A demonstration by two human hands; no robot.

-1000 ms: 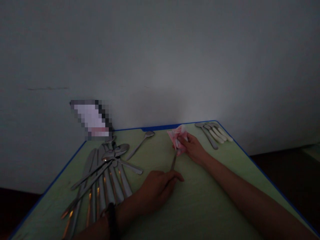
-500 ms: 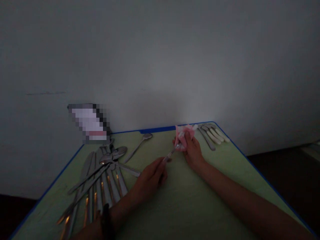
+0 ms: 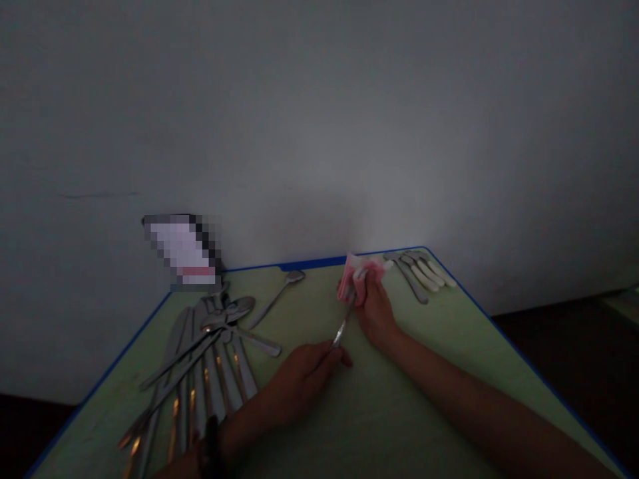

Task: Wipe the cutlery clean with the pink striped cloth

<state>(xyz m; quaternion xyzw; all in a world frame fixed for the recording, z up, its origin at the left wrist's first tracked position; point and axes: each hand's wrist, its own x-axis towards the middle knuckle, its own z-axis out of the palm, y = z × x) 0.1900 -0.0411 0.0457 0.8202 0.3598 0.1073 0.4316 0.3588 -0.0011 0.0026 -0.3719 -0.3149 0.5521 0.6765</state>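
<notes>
My left hand is closed on the near end of a slim metal piece of cutlery. Its far end disappears into a folded pink-and-white cloth, so its kind cannot be made out. Wrapped around that cloth are the fingers of my right hand, pressing it against the metal. Both hands are just above the pale green table. A single spoon lies beyond my left hand, its bowl pointing toward the wall.
Several knives, spoons and other cutlery lie heaped on the left, partly under my left forearm. At the back right rest a metal-handled utensil and several white-handled ones. A blurred-out device leans against the wall.
My left hand has drawn nearer to me, and more of the metal shows between the hands. The right hand and cloth have shifted slightly left.
</notes>
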